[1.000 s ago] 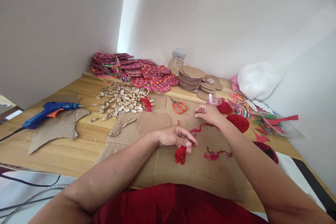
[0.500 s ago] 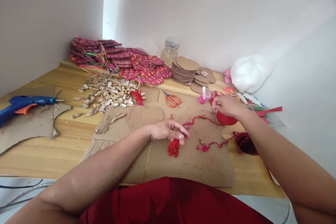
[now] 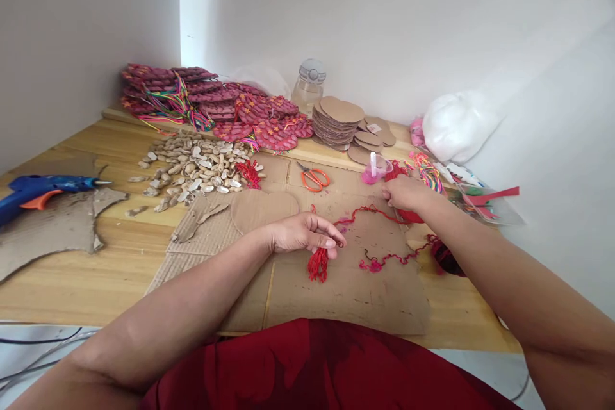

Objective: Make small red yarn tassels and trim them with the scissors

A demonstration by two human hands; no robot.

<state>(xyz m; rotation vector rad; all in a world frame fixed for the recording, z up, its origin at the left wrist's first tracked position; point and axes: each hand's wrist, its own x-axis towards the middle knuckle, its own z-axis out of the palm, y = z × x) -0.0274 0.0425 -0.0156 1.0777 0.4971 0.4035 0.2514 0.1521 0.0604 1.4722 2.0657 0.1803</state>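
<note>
My left hand (image 3: 307, 234) is closed around a tassel of red yarn (image 3: 318, 264), whose loose ends hang below the fingers. From it a wavy strand of red yarn (image 3: 360, 210) runs over the cardboard sheet (image 3: 346, 301) to a red yarn ball (image 3: 410, 216). My right hand (image 3: 403, 192) is above that ball and partly covers it, fingers pinched together; whatever is between them is too small to make out. Behind the right forearm lies a darker red yarn ball (image 3: 446, 257) with a loose strand. Orange-handled scissors (image 3: 314, 179) lie on the cardboard beyond both hands.
A blue glue gun (image 3: 45, 187) sits at left. Peanut shells (image 3: 202, 166), a red tassel (image 3: 248, 173) and a cardboard disc (image 3: 262, 210) lie left of centre. Decorated pink pieces (image 3: 269, 118), stacked cardboard shapes (image 3: 339, 122), a pink-stained cup (image 3: 377, 170) and a white bag (image 3: 456, 125) stand behind.
My right hand has shifted slightly left and toward me over the red yarn ball. My left hand keeps its hold on the tassel, almost still. The view has shifted a little.
</note>
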